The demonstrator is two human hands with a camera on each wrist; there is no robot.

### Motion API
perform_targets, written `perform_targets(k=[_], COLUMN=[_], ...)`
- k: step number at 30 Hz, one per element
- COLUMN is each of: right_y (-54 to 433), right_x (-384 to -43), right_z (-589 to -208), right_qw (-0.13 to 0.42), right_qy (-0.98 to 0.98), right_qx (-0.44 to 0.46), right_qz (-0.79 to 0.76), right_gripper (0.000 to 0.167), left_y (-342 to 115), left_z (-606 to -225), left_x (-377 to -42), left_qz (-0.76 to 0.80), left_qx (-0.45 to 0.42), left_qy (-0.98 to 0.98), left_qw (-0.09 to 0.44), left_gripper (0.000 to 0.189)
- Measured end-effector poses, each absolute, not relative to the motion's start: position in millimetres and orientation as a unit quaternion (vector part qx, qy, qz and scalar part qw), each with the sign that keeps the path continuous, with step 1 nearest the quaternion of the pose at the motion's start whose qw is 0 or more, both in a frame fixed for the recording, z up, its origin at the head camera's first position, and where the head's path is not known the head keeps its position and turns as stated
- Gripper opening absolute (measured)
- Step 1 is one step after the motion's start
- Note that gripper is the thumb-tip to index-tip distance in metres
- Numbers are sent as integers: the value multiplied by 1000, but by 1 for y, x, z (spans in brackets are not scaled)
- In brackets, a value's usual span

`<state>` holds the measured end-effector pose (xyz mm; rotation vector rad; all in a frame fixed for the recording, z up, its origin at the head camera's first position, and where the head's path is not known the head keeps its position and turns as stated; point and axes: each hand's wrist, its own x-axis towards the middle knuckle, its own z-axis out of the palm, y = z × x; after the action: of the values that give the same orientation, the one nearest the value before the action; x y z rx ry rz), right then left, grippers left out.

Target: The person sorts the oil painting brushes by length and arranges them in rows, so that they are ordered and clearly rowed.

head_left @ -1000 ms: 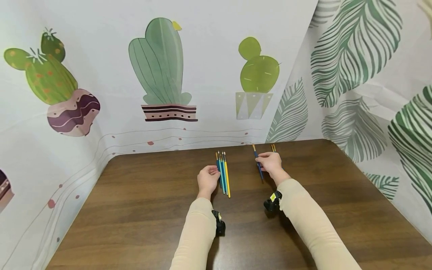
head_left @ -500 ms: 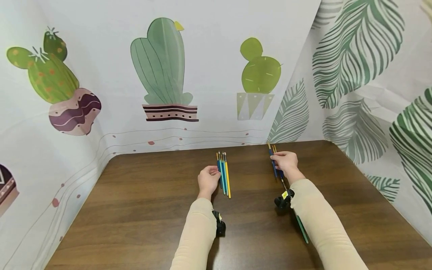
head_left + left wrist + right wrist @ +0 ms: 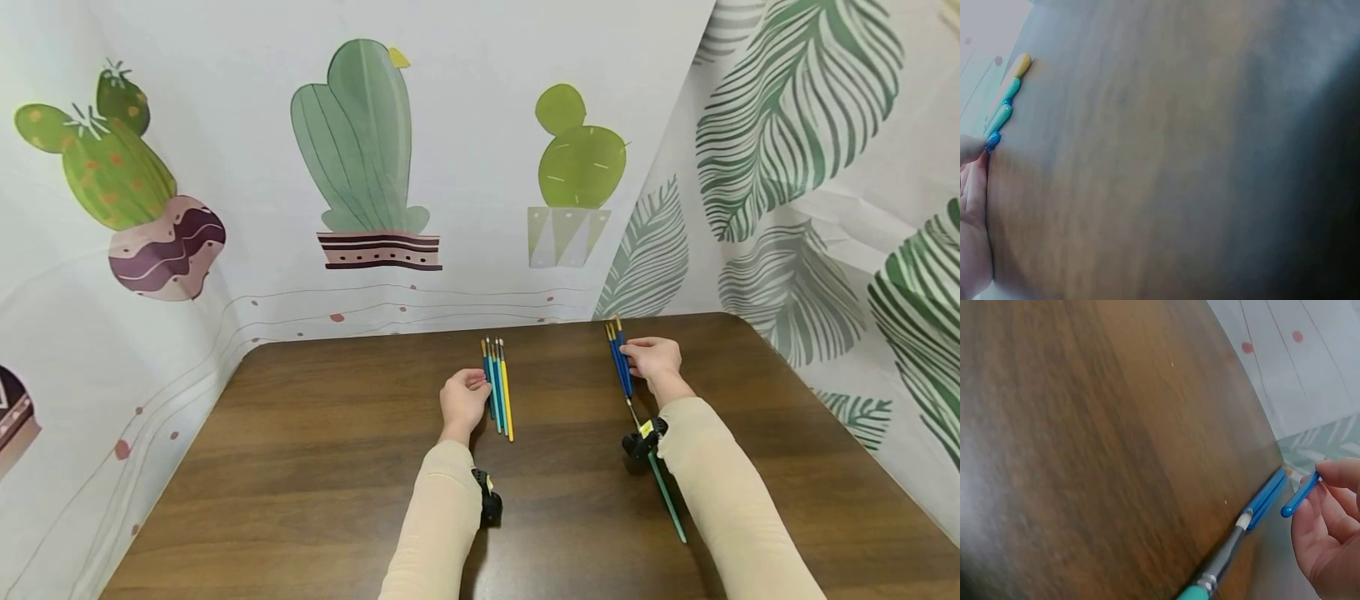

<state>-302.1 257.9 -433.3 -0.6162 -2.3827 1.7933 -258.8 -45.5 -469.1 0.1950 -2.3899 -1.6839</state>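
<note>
1. Blue-handled brush [image 3: 1300,495], one. Pinched between thumb and fingers of the right hand [image 3: 654,362], at the far right of the surface. Half a second earlier it was left of the lying pair; now it is at their right. Its end stands apart from them in the right wrist view.
2. Pair of blue brushes [image 3: 1264,492]. Lying side by side, bristles toward the far edge.
3. Green-handled brush [image 3: 667,499], one. Lying slantwise, bristle end at the pair's near ends, part covered by the right wrist camera [image 3: 645,440]. Out of sight a second ago, now largely visible.
4. Row of brushes, close together left of the right-hand group: yellow brush [image 3: 507,400] at the right, teal brush [image 3: 999,119] further left, blue brush [image 3: 993,140] leftmost. Unmoved.
5. Left hand [image 3: 462,398]. Fingers bent, against the row's left side, in the same place as earlier; whether they grip the leftmost brush cannot be told.
6. Surface [image 3: 337,417]. Brown wood grain, patterned cloth [image 3: 480,167] behind.
</note>
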Motion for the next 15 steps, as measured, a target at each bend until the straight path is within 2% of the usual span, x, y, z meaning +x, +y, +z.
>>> perform_targets(k=[15], right_y=[269], right_x=[-310], right_z=[-447], right_qw=[38], right_qy=[-795], right_qx=[-208], right_qz=[569], right_gripper=[37], left_y=[-46], left_z=[-470], left_x=[-259], left_qz=[-575], left_qx=[73], left_qy=[-810], left_qw=[95], left_gripper=[20])
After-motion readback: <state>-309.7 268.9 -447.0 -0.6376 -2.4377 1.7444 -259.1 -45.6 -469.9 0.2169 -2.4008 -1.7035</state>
